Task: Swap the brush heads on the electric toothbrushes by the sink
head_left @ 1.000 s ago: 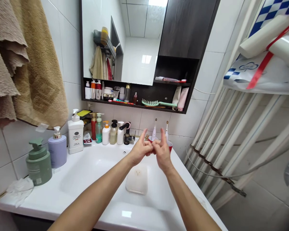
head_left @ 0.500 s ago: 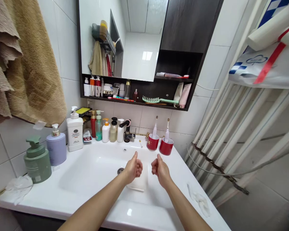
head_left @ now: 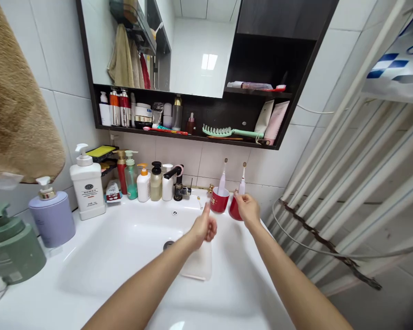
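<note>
My right hand (head_left: 248, 210) is at the right-hand red cup (head_left: 234, 210), with its fingers closed at the rim and covering part of the cup. A white electric toothbrush (head_left: 242, 184) stands in that cup, its lower part hidden. Beside it, a second red cup (head_left: 219, 202) holds another white electric toothbrush (head_left: 222, 182). Over the basin, my left hand (head_left: 203, 228) has curled fingers and a raised thumb, and nothing shows in it. Below that hand, a pale translucent rectangular item (head_left: 197, 268) lies in the white sink (head_left: 124, 243).
A black faucet (head_left: 179, 183) stands at the sink's back edge. Left of it are several pump bottles, including a large white one (head_left: 88, 188) and a lilac one (head_left: 53, 217). A mirror cabinet (head_left: 192, 101) hangs above; white radiator pipes (head_left: 330, 183) are at right.
My right hand has moved up and right to the right-hand cup. The left hand stays over the sink. The view has shifted closer to the counter.
</note>
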The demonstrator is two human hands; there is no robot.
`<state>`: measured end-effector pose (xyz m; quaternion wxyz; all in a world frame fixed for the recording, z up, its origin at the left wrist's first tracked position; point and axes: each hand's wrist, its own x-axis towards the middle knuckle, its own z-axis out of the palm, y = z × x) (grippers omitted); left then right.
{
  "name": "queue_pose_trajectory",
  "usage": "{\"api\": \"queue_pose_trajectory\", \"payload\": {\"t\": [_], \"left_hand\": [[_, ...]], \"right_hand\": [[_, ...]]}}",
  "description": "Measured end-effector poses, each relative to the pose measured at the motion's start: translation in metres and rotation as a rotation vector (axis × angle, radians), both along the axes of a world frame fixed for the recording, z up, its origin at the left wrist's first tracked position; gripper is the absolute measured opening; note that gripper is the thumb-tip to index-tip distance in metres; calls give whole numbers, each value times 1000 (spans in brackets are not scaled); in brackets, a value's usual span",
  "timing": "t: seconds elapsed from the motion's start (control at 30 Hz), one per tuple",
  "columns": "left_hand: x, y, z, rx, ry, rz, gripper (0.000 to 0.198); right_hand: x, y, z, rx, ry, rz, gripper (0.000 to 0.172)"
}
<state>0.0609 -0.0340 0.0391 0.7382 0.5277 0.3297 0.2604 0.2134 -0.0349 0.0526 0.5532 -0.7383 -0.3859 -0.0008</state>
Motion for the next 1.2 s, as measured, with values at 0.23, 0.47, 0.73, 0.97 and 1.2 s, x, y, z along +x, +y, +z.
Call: {"api": "queue_pose_trajectory", "payload": {"t": [0.23, 0.47, 0.73, 0.97, 1.2], "left_hand": [[-17, 6, -91, -121, 145, 96, 49], [-24, -6, -75, 72, 154, 23, 35], [-35, -5, -52, 264, 238, 141, 21], [-37, 9, -41, 484, 360, 274, 32], [-24, 18, -43, 551, 466, 328, 48]], "right_hand": [[70, 27, -32, -416, -245, -133, 25], [47, -13, -37, -361, -420, -92, 26], [-27, -61, -66, -210, -451, 143, 23], [-74, -56, -100, -257, -392, 251, 18], [-89, -54, -111, -293, -357, 320, 16]]}}
